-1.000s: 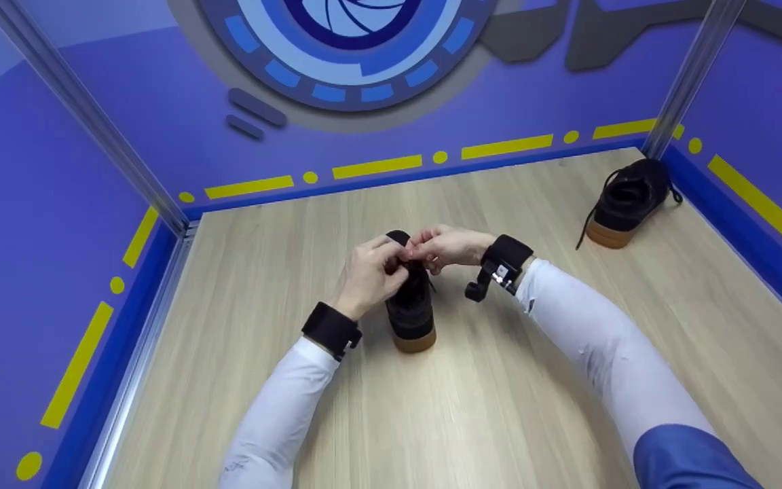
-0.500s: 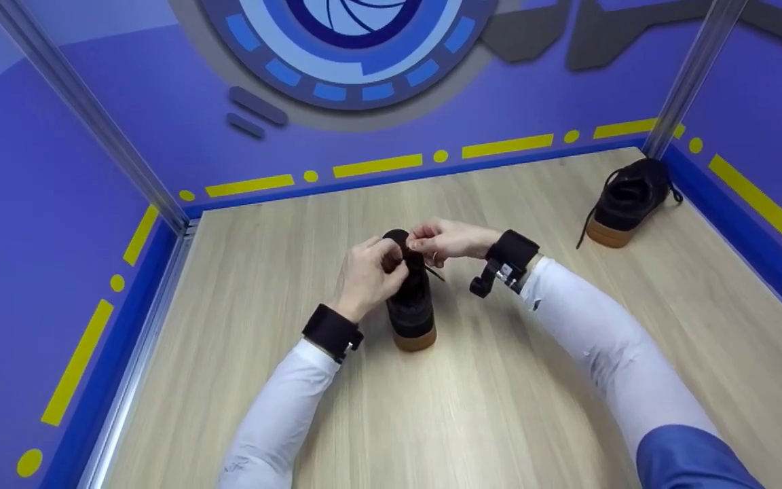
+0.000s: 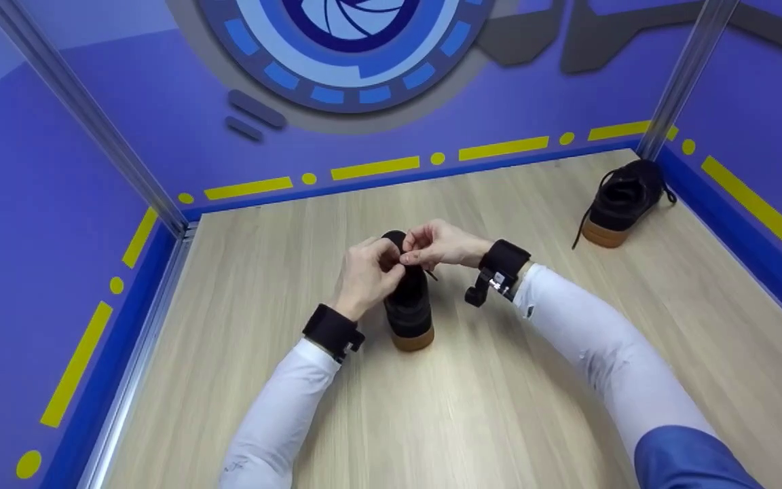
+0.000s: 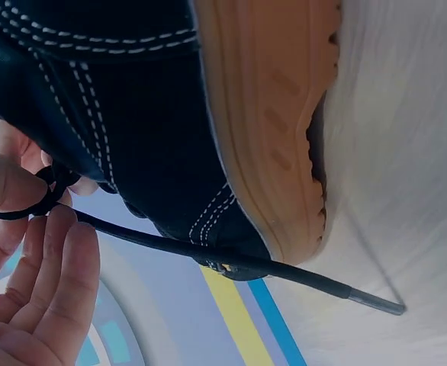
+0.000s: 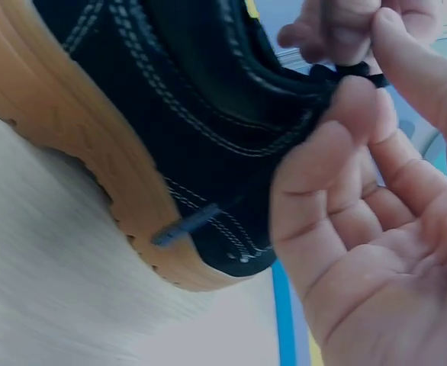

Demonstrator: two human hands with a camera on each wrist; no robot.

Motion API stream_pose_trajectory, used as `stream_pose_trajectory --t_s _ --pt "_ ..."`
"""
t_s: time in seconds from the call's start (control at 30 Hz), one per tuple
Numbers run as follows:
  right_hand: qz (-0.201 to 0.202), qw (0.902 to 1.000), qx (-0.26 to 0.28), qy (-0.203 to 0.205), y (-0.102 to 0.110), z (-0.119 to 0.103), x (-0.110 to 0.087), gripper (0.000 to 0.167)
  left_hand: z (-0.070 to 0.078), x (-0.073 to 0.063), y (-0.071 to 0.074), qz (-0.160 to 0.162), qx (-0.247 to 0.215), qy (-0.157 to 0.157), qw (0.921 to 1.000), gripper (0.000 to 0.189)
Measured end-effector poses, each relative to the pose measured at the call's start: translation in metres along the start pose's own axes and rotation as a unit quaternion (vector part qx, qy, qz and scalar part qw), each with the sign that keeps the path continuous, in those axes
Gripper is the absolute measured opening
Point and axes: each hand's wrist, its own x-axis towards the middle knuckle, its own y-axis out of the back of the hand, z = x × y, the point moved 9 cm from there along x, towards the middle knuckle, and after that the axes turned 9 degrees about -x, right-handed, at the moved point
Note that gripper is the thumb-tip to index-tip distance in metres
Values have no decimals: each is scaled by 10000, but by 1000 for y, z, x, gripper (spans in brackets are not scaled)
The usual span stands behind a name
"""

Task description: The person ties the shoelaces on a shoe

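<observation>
A black shoe (image 3: 407,314) with white stitching and a tan sole stands on the wooden surface, heel toward me. My left hand (image 3: 366,275) reaches over its left side, thumb and fingers pinching the black shoelace (image 4: 155,242) above the tongue. From the right comes my right hand (image 3: 444,244), its thumb and forefinger meeting at the lace beside the left fingertips. In the left wrist view, a loop of lace shows among the fingers. One lace end hangs down the shoe's side, its hard tip (image 4: 377,300) low by the sole. The fingers partly hide the knot area.
A second black shoe (image 3: 622,200) with loose laces stands at the back right corner, near the wall. Blue and purple panels (image 3: 337,146) with yellow marks enclose the light wood table (image 3: 269,265) at the back and sides. A black camera strap (image 3: 505,261) circles each wrist.
The right hand draws slightly away to the right, then comes back against the left fingertips, its thumb now lower. The left hand stays nearly still. The shoe keeps its place.
</observation>
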Motion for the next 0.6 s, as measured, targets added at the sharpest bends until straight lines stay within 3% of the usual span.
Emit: stream_pose_trajectory --t_s 0.23,0.37,0.6 --pt "129 9996 259 -53 -2 7 3 4 -5 0 1 35 -304 147 9994 7" --pt "235 9987 441 -30 0 10 3 7 -6 1 1 21 -368 221 9991 6" --pt "522 9974 498 95 6 5 -2 10 1 1 6 -66 -87 183 9998 8"
